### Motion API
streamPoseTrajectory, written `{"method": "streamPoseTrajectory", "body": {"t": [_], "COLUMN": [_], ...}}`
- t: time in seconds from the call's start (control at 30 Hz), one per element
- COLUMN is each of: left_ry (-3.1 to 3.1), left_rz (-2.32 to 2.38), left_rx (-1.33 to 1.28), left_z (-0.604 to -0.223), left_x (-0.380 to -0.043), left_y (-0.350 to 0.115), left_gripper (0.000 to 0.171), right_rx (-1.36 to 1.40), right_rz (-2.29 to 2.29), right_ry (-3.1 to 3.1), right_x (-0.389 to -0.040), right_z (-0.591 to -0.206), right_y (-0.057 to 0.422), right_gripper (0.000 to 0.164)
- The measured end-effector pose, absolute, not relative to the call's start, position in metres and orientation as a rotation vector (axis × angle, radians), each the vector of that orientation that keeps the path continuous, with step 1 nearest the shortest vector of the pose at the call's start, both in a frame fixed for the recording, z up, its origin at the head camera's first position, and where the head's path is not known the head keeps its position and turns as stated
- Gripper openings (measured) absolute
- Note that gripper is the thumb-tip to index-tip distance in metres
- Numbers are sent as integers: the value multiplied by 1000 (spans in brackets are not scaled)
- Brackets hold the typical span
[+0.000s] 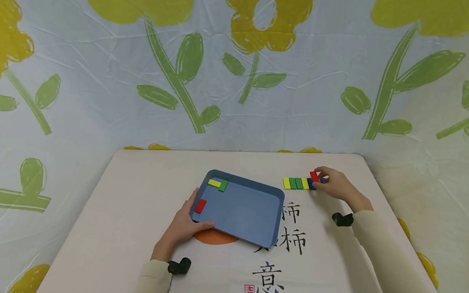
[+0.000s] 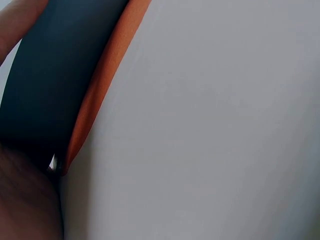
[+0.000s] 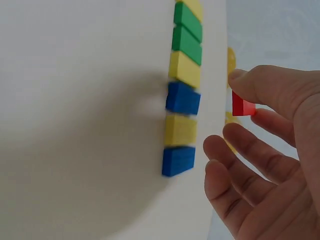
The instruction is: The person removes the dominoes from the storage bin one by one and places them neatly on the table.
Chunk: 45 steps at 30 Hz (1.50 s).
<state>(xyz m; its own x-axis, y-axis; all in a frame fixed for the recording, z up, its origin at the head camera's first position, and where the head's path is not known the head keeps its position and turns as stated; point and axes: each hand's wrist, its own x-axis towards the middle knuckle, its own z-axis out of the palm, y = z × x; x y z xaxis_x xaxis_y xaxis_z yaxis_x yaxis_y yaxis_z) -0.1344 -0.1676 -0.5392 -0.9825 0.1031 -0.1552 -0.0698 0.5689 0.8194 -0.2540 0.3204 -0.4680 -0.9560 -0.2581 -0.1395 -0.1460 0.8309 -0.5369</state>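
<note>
My right hand pinches a small red block between thumb and index finger, held just above a row of coloured blocks; the other fingers are loosely bent. In the right wrist view the row runs yellow, green, green, yellow, blue, yellow and blue. My left hand holds the near-left corner of a blue-grey tray, thumb at the near rim and fingers along the left side. Inside the tray lie a yellow block touching a green block, and a separate red block.
The pale table bears black brush characters, a red seal print and an orange printed shape partly under the tray. A flower-printed cloth hangs behind the table.
</note>
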Motion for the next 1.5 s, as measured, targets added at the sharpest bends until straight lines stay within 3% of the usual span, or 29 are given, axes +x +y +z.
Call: {"method": "streamPoseTrajectory", "body": {"t": [0.67,1.5], "left_ry": [2623,2631], "left_rz": [1401,1385], "left_rx": [45,26], "left_z": [-539,-540], "left_x": [-135,-135], "left_y": [-169,-168], "left_gripper": [113,113], "right_rx": [-155,-128], "right_rz": [-726,-703], "right_ry": [2784,2729], "right_x": [-261,-266], "right_z": [-493,-498], "right_y": [372,375], "right_gripper": [53,62]}}
